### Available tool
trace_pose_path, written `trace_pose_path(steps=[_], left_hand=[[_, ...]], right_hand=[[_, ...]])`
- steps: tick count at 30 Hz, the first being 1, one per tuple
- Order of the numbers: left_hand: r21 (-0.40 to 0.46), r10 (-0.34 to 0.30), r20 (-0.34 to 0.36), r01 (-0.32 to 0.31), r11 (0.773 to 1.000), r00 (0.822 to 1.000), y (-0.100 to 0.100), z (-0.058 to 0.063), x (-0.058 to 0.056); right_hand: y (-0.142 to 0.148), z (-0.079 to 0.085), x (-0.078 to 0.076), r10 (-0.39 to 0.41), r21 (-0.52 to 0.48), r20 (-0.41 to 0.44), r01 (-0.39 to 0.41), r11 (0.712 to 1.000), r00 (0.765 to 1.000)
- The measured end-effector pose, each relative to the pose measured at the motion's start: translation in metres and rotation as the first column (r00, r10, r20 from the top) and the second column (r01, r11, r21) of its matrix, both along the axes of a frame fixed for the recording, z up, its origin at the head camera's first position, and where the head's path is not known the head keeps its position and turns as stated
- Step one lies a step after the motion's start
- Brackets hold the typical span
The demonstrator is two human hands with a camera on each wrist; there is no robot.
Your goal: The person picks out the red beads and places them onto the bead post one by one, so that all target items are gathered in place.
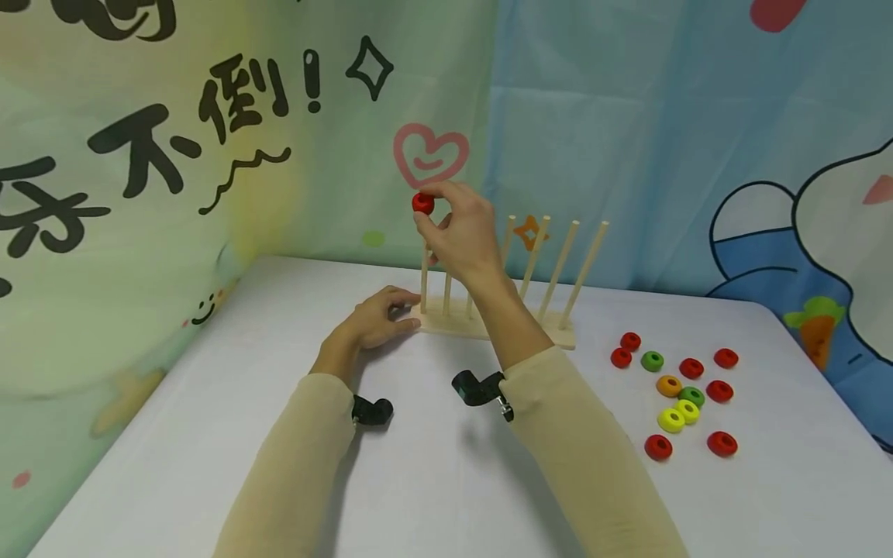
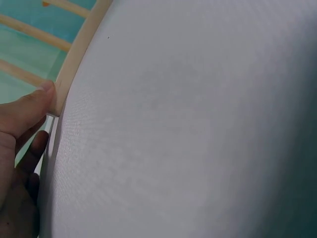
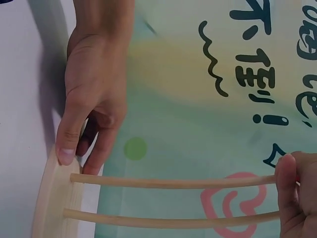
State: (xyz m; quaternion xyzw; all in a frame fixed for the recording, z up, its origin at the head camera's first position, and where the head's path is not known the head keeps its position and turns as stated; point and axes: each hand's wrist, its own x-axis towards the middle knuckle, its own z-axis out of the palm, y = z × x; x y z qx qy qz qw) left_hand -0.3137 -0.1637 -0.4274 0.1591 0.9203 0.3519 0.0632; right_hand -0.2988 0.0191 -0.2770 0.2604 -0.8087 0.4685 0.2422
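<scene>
My right hand [image 1: 463,229] pinches a red bead [image 1: 422,203] between thumb and fingers at the top of the leftmost peg [image 1: 424,271]. That peg belongs to a wooden peg rack [image 1: 453,320], a flat base with several upright pegs. In the right wrist view the bead is almost wholly hidden behind my right fingers [image 3: 288,193]. My left hand [image 1: 380,318] holds the left end of the base, its thumb [image 2: 39,96] pressed on the wood and the other fingers around the end. The other pegs that show, such as the rightmost peg [image 1: 584,271], carry no beads.
Loose beads lie to the right of the rack: several red beads [image 1: 720,391], green beads [image 1: 652,360], yellow beads [image 1: 671,420] and an orange bead [image 1: 668,386]. A white cloth covers the table [image 1: 432,480]. Behind it hangs a printed curtain [image 1: 593,139].
</scene>
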Motion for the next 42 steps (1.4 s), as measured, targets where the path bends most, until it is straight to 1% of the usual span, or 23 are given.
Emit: trace_pose_path(steps=[6,10,15,17,19,23,27,30,35,37,42], left_hand=[[-0.001,0.011,-0.004,-0.011,1.000,1.000,0.000,-0.003,0.002],[-0.004,0.010,-0.005,-0.010,1.000,1.000,0.001,-0.001,0.002],[-0.003,0.004,-0.008,-0.004,1.000,1.000,0.000,0.000,0.002],[-0.003,0.001,-0.007,-0.001,1.000,1.000,0.000,0.000,0.002],[-0.007,-0.003,-0.011,0.002,1.000,1.000,0.000,0.000,0.001],[-0.013,-0.004,-0.006,0.004,1.000,1.000,0.000,-0.001,0.000],[0.004,0.007,0.010,-0.007,1.000,1.000,-0.002,-0.001,0.000],[0.011,0.012,0.015,-0.013,1.000,1.000,-0.001,-0.002,0.001],[0.006,0.013,0.024,-0.013,1.000,1.000,0.001,-0.003,0.002],[0.003,0.009,0.028,-0.009,1.000,1.000,0.001,-0.003,0.002],[-0.006,0.007,0.008,-0.007,1.000,1.000,0.001,-0.001,0.001]], right_hand=[[0.003,0.007,-0.001,-0.058,0.120,0.007,0.057,0.991,0.998],[0.005,0.012,-0.001,-0.080,0.172,0.044,0.071,0.982,0.996],[0.003,0.015,0.000,-0.056,0.155,0.133,0.035,0.987,0.990],[0.003,0.014,0.000,-0.047,0.144,0.155,0.025,0.989,0.987],[0.002,0.014,0.000,-0.047,0.140,0.158,0.024,0.990,0.986],[0.003,0.012,0.002,-0.039,0.138,0.143,0.019,0.990,0.989],[0.003,0.013,0.007,-0.016,0.131,0.117,0.001,0.991,0.993],[0.007,0.014,0.011,-0.016,0.144,0.074,0.005,0.990,0.997],[0.016,0.012,0.021,0.012,0.165,-0.001,-0.012,0.986,1.000],[0.022,0.011,0.026,0.034,0.168,-0.004,-0.033,0.985,0.999],[0.038,0.011,0.032,0.051,0.178,-0.007,-0.049,0.983,0.999]])
